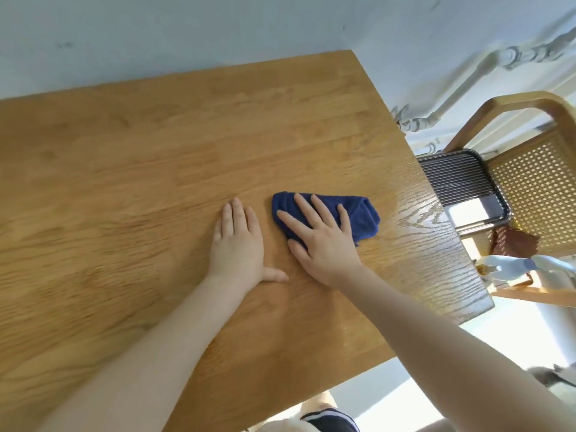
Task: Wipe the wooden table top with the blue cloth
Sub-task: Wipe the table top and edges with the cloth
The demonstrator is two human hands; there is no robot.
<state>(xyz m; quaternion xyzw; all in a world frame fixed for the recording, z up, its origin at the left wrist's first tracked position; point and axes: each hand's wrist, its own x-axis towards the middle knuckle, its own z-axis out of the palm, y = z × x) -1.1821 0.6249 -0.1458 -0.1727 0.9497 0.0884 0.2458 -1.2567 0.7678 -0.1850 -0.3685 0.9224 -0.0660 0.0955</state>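
Note:
A folded dark blue cloth (363,218) lies on the wooden table top (149,145), right of centre. My right hand (318,238) presses flat on the cloth's left part, fingers spread, and covers that part. My left hand (238,241) rests flat on the bare wood just left of the cloth, fingers together and thumb out, holding nothing.
Beside the table's right edge stands a wooden chair with a cane back (536,194), with a dark ribbed tray (461,182) on its seat. A white spray bottle (511,268) sits lower right. A pale wall runs behind the table's far edge.

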